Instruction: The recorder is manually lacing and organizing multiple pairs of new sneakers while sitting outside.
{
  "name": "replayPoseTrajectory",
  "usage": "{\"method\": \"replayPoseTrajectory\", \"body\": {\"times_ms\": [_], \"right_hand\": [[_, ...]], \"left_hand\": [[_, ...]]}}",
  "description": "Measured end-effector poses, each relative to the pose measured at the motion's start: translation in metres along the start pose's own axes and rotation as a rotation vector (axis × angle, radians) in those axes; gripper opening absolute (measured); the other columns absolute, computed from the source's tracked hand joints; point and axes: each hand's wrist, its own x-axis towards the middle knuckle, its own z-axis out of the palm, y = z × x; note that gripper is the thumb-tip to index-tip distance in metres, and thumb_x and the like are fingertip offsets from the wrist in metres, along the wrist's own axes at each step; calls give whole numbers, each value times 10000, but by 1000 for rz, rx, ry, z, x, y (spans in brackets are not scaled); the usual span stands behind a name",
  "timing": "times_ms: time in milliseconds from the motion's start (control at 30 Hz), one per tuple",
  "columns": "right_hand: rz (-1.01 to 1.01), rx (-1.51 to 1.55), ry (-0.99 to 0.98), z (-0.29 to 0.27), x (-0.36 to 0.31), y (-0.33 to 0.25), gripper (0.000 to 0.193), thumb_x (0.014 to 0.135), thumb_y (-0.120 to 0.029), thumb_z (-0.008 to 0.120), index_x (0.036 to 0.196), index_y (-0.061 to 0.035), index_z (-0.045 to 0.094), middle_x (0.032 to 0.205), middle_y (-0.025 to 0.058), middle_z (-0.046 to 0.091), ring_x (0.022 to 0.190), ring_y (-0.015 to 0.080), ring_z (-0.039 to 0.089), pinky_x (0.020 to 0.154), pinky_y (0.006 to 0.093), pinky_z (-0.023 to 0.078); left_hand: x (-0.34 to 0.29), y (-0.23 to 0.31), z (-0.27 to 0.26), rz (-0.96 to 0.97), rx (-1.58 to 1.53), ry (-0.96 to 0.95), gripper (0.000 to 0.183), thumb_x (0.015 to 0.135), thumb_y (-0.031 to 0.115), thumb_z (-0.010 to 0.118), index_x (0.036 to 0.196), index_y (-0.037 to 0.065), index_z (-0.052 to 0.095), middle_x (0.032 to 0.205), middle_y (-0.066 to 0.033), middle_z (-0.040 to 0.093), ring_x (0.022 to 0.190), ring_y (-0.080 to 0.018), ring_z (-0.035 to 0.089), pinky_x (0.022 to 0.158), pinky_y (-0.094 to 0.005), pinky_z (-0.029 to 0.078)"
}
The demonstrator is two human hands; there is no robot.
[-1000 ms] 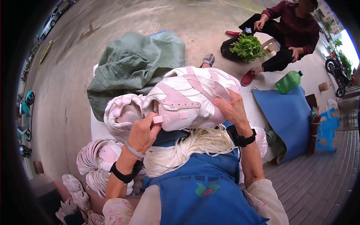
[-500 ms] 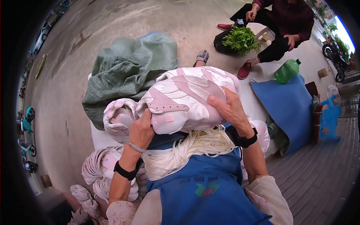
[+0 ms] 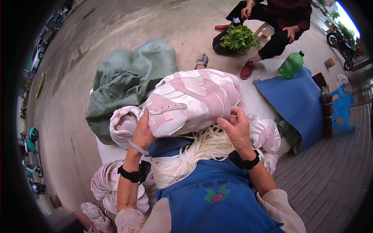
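A thick bundle of pink and white shoe uppers (image 3: 194, 99), nested into one another, lies across my lap area. My left hand (image 3: 143, 131) is closed round its left end, the thumb on the perforated eyelet piece. At the lower right end, my right hand (image 3: 237, 130) has thumb and fingers apart, the fingertips at the bundle's edge; part of them is hidden. Just left of the bundle sits another shoe upper (image 3: 125, 123). Beneath, a loose hank of cream laces (image 3: 182, 165) spreads over my blue apron (image 3: 229, 182).
More pink and white uppers (image 3: 266, 136) are piled at my right and in a stack (image 3: 107, 180) at my left. Ahead lie a green tarp (image 3: 120, 81) and a blue sheet (image 3: 291, 101) bearing a green bottle (image 3: 292, 65). A seated person (image 3: 272, 27) is beside leafy greens (image 3: 240, 39).
My right hand has slid off the bundle's top toward its lower right edge, fingers loosened. My left hand keeps its hold. The view has shifted slightly.
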Motion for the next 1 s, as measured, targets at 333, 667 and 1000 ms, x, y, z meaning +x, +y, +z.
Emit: {"method": "replayPoseTrajectory", "body": {"times_ms": [333,667,1000], "right_hand": [[-133,87,48,41,12,19,559,844,-270,726,1247,10,459,1132,101,594,983,155,567,859,286,463],[-175,384,7,40,34,21,531,887,-276,681,1283,4,464,1204,72,574,1077,157,545,943,293,426],[-178,100,37,45,20,-2,404,876,-262,702,1136,17,567,1047,66,628,934,114,553,844,271,453]], "left_hand": [[-6,-6,22,327,667,34,501,746,173,747,1206,57,586,1149,-190,630,1032,-353,621,862,-390,500],[-28,6,36,399,678,124,292,775,148,656,1000,-35,628,771,-245,643,747,-446,624,655,-476,509],[-14,4,-9,-110,133,151,405,789,72,675,1166,-12,553,755,-79,661,486,-125,597,341,-248,422]]}}
